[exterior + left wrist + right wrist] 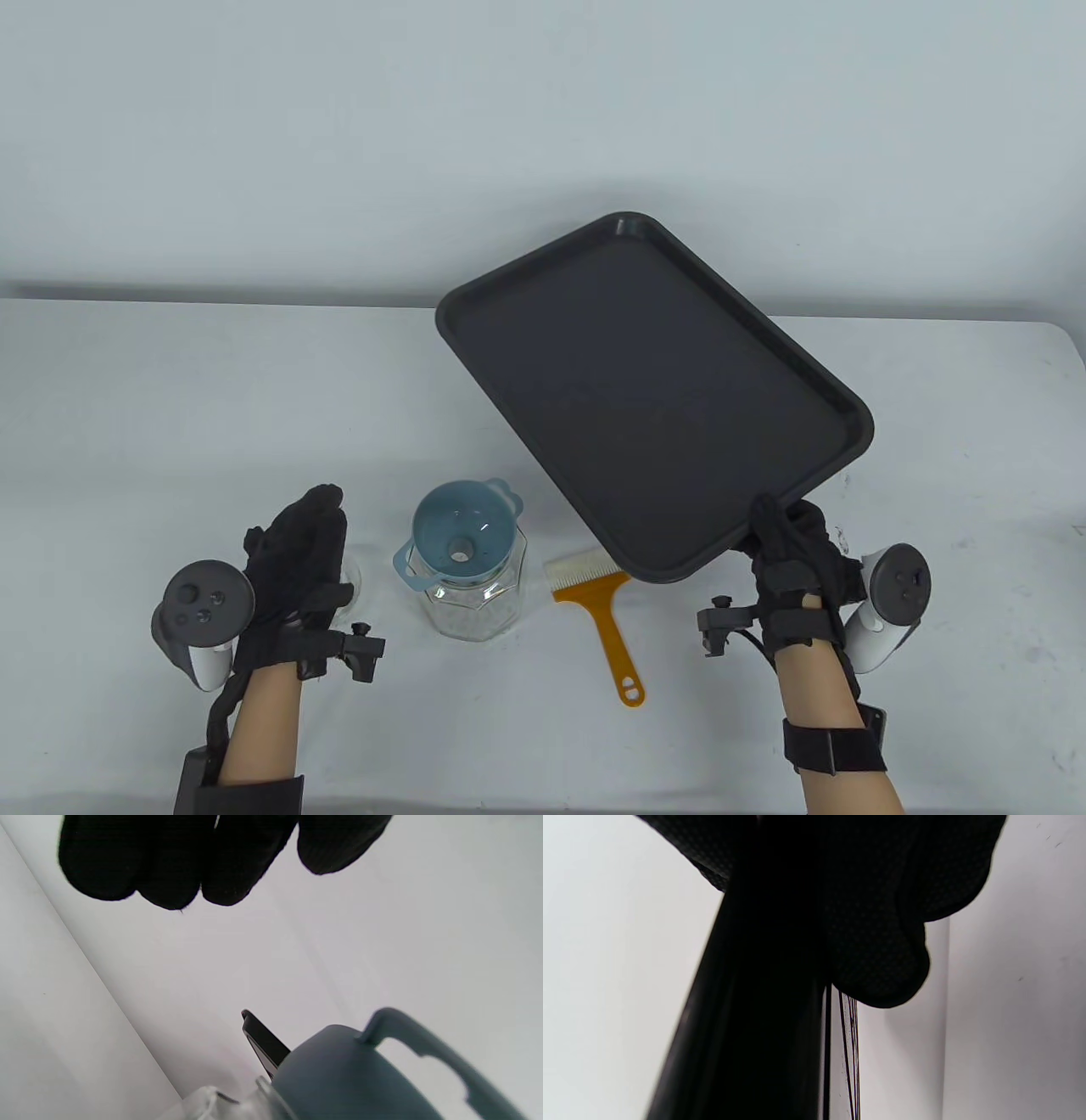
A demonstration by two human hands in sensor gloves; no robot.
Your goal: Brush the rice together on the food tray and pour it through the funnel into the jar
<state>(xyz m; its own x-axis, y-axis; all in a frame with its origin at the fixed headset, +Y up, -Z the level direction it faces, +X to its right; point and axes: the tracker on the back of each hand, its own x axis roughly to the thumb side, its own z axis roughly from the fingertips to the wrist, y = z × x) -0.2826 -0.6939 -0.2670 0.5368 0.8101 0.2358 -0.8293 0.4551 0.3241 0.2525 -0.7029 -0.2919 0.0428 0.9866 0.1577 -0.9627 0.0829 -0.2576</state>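
The right hand (pixel 793 552) holds the food tray (pixel 653 399) up off the white table (pixel 170 424). Its thumb lies on top of the tray's near right corner, and in the right wrist view the other fingers (pixel 882 942) curl under the rim, so the hand is clamped on the tray. The tray is dark, flat and shaped like a long box lid with round corners and a low rim. It is tilted. Its long side runs from far left to near right, and its near edge hangs just right of the funnel (pixel 462 539). Its inside looks bare.

The blue funnel sits in the mouth of the clear glass jar (pixel 471 598), which stands near the front of the table, between the two hands. White grains show low in the jar.

The left hand (pixel 293 556) is just left of the jar. Its fingers are straight and close together and hold nothing.

The brush (pixel 598 607), with an orange handle and white bristles, lies flat just right of the jar, its handle pointing near. Its bristle end is partly under the tray's edge.

The far and left parts of the table are open.
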